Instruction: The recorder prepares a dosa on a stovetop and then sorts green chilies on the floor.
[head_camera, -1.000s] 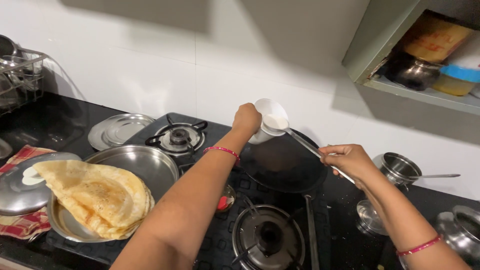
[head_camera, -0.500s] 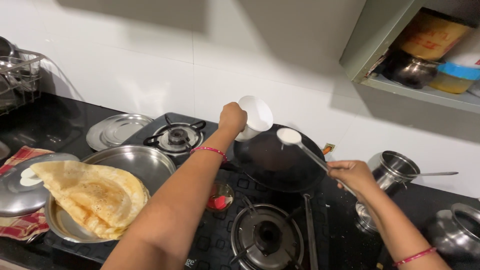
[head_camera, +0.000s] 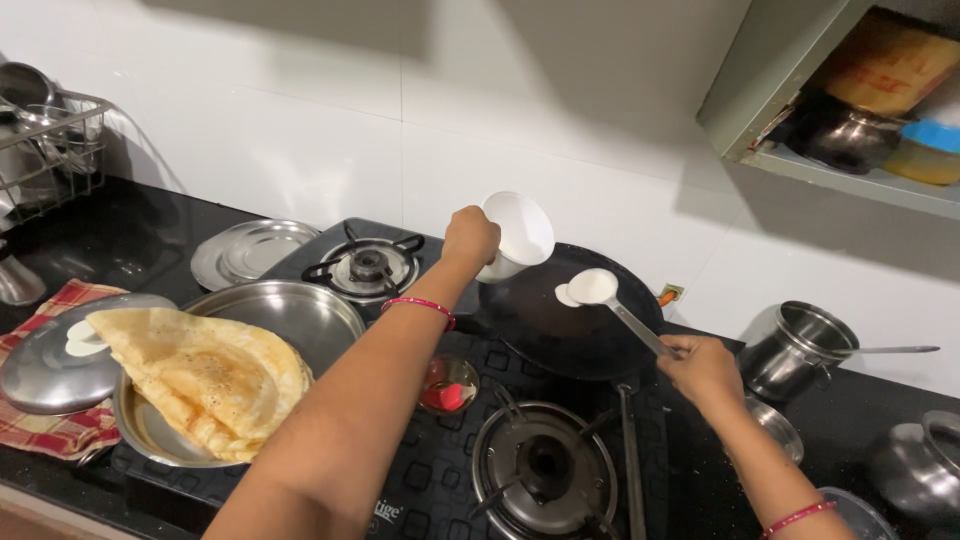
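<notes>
Since half a second ago the ladle (head_camera: 598, 288) has dropped lower — its white, batter-filled bowl now sits just over the black flat pan (head_camera: 570, 315), with a small white dab of batter (head_camera: 566, 296) on the pan beside it. The right hand (head_camera: 703, 367) is closed around the ladle's long handle, while the left hand (head_camera: 470, 238) grips a white cup (head_camera: 515, 232), tilted at the pan's far-left edge. To the left — on the black stove (head_camera: 420, 455) — a steel bowl (head_camera: 300, 315) holds golden flatbreads (head_camera: 205, 375).
</notes>
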